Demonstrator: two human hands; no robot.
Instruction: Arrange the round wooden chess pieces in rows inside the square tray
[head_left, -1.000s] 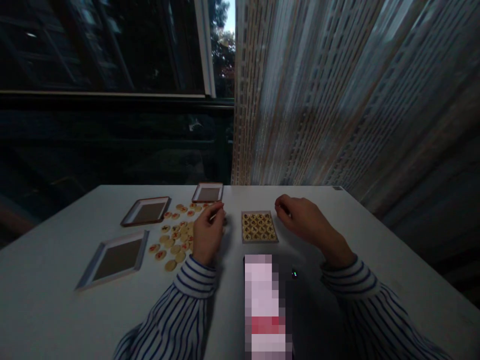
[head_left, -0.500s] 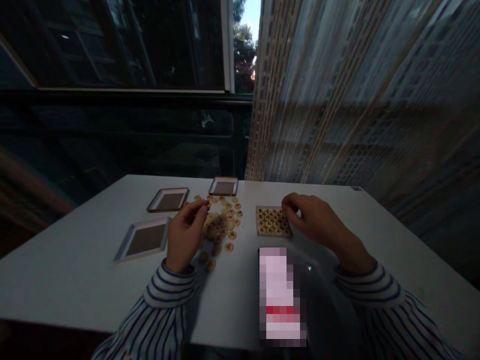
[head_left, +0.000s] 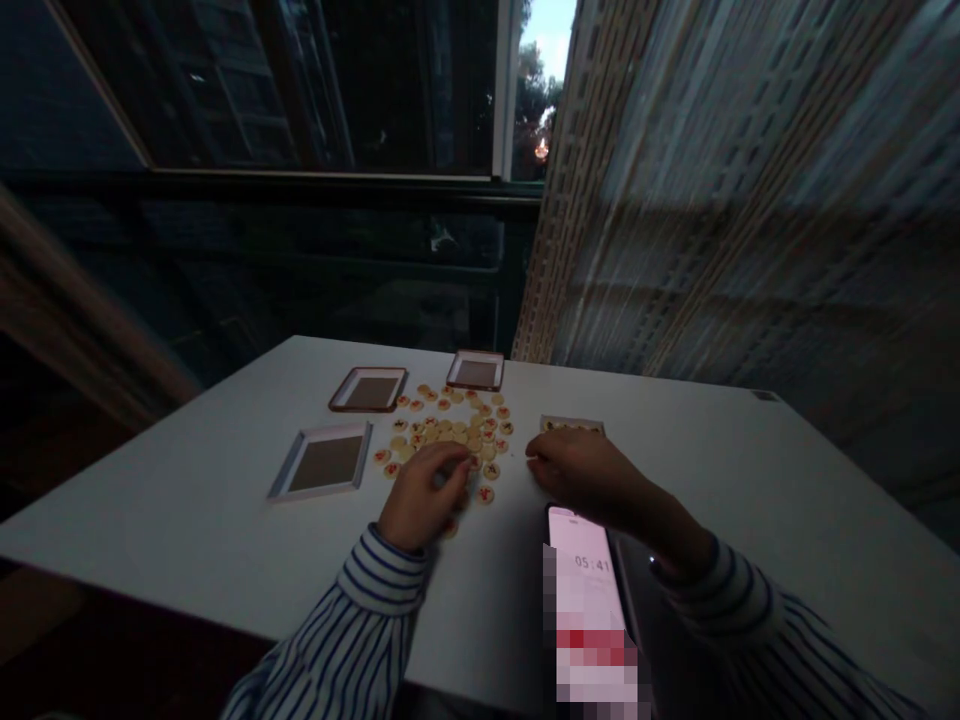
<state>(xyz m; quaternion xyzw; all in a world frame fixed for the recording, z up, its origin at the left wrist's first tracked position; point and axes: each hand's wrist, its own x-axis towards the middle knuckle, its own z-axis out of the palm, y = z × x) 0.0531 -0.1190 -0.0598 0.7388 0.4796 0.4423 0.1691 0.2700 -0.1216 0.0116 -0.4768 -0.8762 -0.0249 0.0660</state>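
Observation:
Loose xiangqi pieces (head_left: 431,436), round and pale with red or black characters, lie in a heap mid-table. My left hand (head_left: 421,495) is over the near edge of this heap, fingers curled and thumb tip close to the index finger. What it pinches, if anything, I cannot make out. To the right, my right hand (head_left: 581,470) is closed, fingertips pointing left toward the heap. It covers most of a shallow box (head_left: 571,419); a few pieces show along the box's far side. Anything between its fingertips is hidden.
Three shallow trays with brown bases stand around the heap: a white-rimmed tray (head_left: 281,484), a brown-rimmed tray (head_left: 334,400) and another tray (head_left: 501,372) at the back. A lit phone (head_left: 585,535) lies in front of my right hand. Beyond the white table (head_left: 187,500) are a window and curtain.
My right hand has moved from the box's right side to its near left, now covering its pieces. My left hand remains by the heap. The view has turned slightly left.

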